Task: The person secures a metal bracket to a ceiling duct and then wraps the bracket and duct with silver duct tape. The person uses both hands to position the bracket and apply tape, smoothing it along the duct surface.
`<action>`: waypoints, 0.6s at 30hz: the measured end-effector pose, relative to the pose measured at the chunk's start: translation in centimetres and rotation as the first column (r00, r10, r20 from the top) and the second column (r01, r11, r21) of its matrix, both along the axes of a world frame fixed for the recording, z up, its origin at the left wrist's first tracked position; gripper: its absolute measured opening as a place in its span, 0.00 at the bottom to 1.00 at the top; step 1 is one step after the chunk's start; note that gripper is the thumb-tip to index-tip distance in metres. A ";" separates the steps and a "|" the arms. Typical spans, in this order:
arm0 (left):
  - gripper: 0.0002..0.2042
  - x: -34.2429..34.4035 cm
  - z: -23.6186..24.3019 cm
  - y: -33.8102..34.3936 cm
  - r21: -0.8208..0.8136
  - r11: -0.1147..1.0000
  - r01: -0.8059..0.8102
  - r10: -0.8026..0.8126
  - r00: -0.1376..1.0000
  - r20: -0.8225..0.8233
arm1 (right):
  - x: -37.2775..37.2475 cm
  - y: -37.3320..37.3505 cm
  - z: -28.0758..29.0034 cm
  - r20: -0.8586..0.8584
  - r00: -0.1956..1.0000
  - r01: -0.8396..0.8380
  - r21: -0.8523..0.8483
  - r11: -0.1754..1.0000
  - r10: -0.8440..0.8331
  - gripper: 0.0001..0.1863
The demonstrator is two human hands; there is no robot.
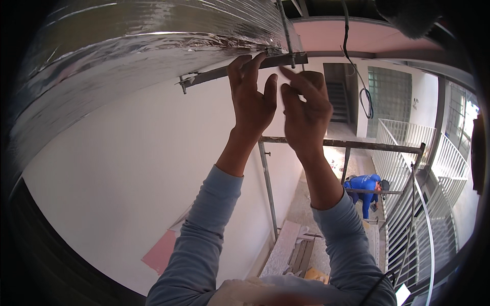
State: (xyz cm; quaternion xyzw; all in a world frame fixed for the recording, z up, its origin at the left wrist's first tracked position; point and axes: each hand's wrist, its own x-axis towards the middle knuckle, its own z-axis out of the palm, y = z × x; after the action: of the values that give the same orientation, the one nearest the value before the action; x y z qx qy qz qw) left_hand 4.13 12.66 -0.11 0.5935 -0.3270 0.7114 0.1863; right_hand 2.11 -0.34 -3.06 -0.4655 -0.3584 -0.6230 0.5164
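Observation:
Both my arms, in blue-grey sleeves, reach up toward a dark metal support bar (pixel 217 74) under a foil-wrapped duct (pixel 168 43). My left hand (pixel 252 104) has its fingers apart, the upper fingertips at the bar's edge; whether they press on it I cannot tell. Beside it my right hand (pixel 309 109) is partly curled, its index finger stretched toward the lower end of a threaded rod (pixel 287 33). Its thumb and index tip stand apart, with nothing seen between them. The rod passes down through the bar's right end. A second rod end (pixel 182 85) sticks out at the bar's left.
Scaffold rails (pixel 377 146) stand beyond my hands. Down below, a person in blue (pixel 363 183) bends over near a white railing (pixel 408 214). Boards (pixel 283 245) lie below me. A dark cable (pixel 346 41) hangs at the right; a white wall (pixel 127 153) fills the left.

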 end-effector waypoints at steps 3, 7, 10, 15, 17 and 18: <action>0.22 -0.1 0.0 -0.1 0.013 1.000 0.016 -0.016 0.999 0.029 | -0.2 -0.3 0.0 -0.190 0.971 -0.136 0.056 0.989 0.144 0.22; 0.22 0.0 0.2 0.1 -0.007 1.000 0.017 -0.016 0.999 0.028 | 0.0 -0.2 0.0 -0.128 0.983 -0.135 -0.012 0.991 0.132 0.24; 0.23 0.0 0.3 0.2 0.005 1.000 -0.019 0.019 0.999 0.041 | 0.2 -0.6 -0.2 0.018 0.995 -0.099 -0.041 0.994 0.100 0.23; 0.23 -0.3 0.2 0.1 -0.025 1.000 0.006 -0.005 0.998 0.056 | 0.1 -1.0 -0.3 -0.054 0.995 -0.084 -0.082 0.993 0.079 0.23; 0.24 -0.5 0.1 0.1 -0.010 1.000 -0.003 0.004 0.999 0.043 | 0.1 -1.0 -0.4 -0.019 1.000 -0.011 -0.059 0.998 0.010 0.23; 0.24 -0.5 0.2 0.1 -0.002 1.000 0.008 -0.008 0.999 0.041 | 0.1 -0.9 -0.3 -0.156 0.966 -0.205 0.022 0.979 0.206 0.22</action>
State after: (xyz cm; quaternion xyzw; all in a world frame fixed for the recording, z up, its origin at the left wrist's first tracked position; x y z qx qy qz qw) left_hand 3.63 12.81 0.10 0.5771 -0.3327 0.7231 0.1830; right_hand 2.24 -1.20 -3.35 -0.4721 -0.3612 -0.5286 0.6060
